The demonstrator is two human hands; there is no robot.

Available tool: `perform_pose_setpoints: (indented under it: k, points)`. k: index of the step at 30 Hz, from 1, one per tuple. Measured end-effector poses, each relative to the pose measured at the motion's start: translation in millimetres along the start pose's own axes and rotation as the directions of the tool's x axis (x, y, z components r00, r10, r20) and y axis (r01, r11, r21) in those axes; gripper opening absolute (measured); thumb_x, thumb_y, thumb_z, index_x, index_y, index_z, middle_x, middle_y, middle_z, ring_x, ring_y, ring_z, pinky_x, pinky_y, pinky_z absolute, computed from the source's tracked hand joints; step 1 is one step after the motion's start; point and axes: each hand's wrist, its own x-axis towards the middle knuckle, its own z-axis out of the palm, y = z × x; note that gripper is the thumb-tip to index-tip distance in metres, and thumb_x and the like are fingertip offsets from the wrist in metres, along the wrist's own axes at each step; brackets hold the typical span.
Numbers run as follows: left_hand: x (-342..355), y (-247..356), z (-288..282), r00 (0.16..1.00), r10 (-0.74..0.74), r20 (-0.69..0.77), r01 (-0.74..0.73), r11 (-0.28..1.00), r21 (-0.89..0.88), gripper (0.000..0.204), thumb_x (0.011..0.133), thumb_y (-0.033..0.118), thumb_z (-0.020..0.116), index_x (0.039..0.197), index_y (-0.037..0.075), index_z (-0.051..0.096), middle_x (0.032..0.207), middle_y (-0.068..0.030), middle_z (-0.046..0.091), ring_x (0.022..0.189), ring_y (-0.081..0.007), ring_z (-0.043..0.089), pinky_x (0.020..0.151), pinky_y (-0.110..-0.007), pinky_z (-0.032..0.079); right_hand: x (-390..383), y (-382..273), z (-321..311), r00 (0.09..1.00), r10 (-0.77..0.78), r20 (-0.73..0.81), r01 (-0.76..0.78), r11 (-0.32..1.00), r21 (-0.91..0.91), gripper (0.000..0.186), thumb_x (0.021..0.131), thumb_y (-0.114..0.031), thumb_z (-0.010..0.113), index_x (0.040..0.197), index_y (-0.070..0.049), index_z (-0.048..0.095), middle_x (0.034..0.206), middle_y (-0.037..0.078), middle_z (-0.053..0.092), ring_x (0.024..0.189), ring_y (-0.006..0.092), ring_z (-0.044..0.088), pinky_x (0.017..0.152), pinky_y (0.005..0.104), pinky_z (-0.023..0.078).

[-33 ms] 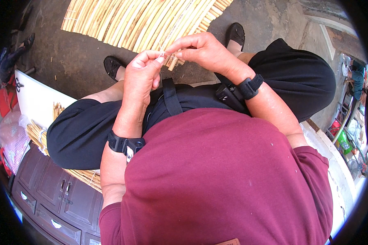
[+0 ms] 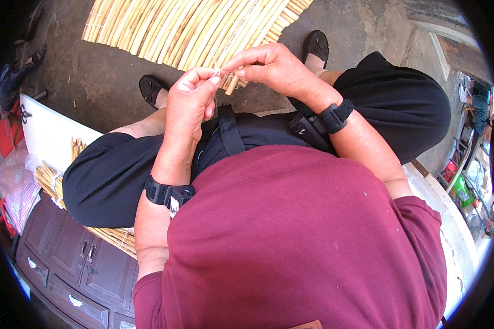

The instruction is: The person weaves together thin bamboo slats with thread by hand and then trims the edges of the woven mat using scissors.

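A mat of pale, slender sticks (image 2: 175, 27), bound side by side with thread, lies on the floor in front of me. At its near end, thin white string (image 2: 218, 72) runs up between my hands. My left hand (image 2: 189, 96) pinches the string between thumb and forefinger. Just to the right, my right hand (image 2: 274, 68) is closed in a pinch on the same string, its fingertips close to the left thumb. Below the right fingers the short end of a stick (image 2: 232, 85) shows. The exact loop or knot is too small to make out.
Bundled sticks (image 2: 52, 181) lie by my left knee, beside a white board (image 2: 49, 129). A dark wooden cabinet (image 2: 66, 257) stands at the lower left. My shoes (image 2: 152, 90) rest on the concrete floor near the mat. Another person's leg (image 2: 24, 71) shows at the far left.
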Motion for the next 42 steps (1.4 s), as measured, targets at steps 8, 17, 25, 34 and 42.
perform_pose_setpoints:
  k: [8,17,25,34,42]
  points:
    - [0.2,-0.6,2.5,1.000,0.019,-0.023,-0.018,1.000,0.015,0.017,0.087,0.011,0.065,0.100,0.001,0.063,0.061,0.0043,0.052,0.040,-0.0021,0.039,0.036,-0.017,0.026,-2.0,-12.1,-4.3,0.994,0.100,0.052,-0.110,0.959,0.261,0.019,0.086,-0.007,0.062,0.102,-0.005,0.071,0.081,-0.002,0.066,0.074,0.0019,0.054,0.066,0.0182,0.045]
    - [-2.2,5.4,3.7,0.997,0.009,-0.075,-0.006,0.999,0.044,0.019,0.088,0.012,0.061,0.102,-0.001,0.063,0.055,0.0045,0.046,0.040,-0.0042,0.035,0.037,-0.020,0.026,2.3,-2.0,-7.6,0.964,0.128,-0.232,-0.105,0.988,0.110,0.017,0.082,-0.007,0.063,0.096,-0.006,0.073,0.083,-0.002,0.068,0.075,0.0050,0.058,0.070,0.0208,0.047]
    - [0.2,2.8,-1.1,0.995,-0.020,-0.093,0.016,0.999,-0.043,0.016,0.089,0.009,0.060,0.100,-0.002,0.064,0.056,0.0065,0.047,0.039,-0.0009,0.032,0.036,-0.017,0.025,4.1,-3.5,-5.3,0.937,0.000,-0.349,0.035,0.995,0.095,0.018,0.082,-0.008,0.063,0.098,-0.004,0.071,0.079,0.000,0.068,0.074,0.0049,0.058,0.067,0.0209,0.047]
    - [-0.9,6.4,3.9,0.992,-0.036,-0.120,0.036,0.999,-0.002,0.019,0.088,0.015,0.063,0.100,0.000,0.061,0.052,0.0077,0.041,0.036,-0.0021,0.028,0.034,-0.019,0.023,-1.5,-11.9,2.6,0.991,0.045,-0.129,-0.063,0.989,-0.137,0.010,0.085,-0.007,0.064,0.092,-0.001,0.068,0.079,-0.001,0.065,0.075,0.0037,0.056,0.067,0.0207,0.046]
    - [-0.1,0.0,-3.3,0.990,-0.014,-0.138,0.005,0.998,-0.065,0.008,0.088,0.013,0.062,0.089,0.007,0.057,0.052,0.0040,0.042,0.037,-0.0062,0.036,0.035,-0.021,0.026,1.3,-5.9,4.0,0.983,-0.005,-0.186,-0.021,0.990,-0.138,0.008,0.082,-0.011,0.066,0.084,-0.004,0.068,0.069,0.001,0.065,0.067,0.0054,0.056,0.061,0.0238,0.047]
